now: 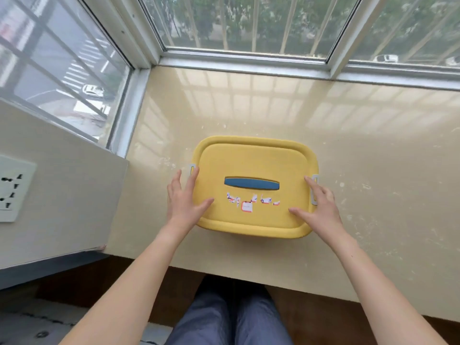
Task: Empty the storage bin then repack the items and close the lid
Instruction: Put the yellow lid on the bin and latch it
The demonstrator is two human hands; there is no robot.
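Head view: yellow rounded-rectangular plastic storage bin [254, 229] sits near the front of the glossy beige surface [373, 158], yellow lid [249, 158] on. A blue recessed handle [251, 183] lies at the lid's centre, with torn sticker scraps [246, 205] just below it. Left hand [185, 202] is spread, fingertips by the grey left latch [191, 168]. Right hand [321, 207] is spread over the grey right latch [315, 189]. Barred window [249, 23] behind; white wall socket [12, 189] far left.
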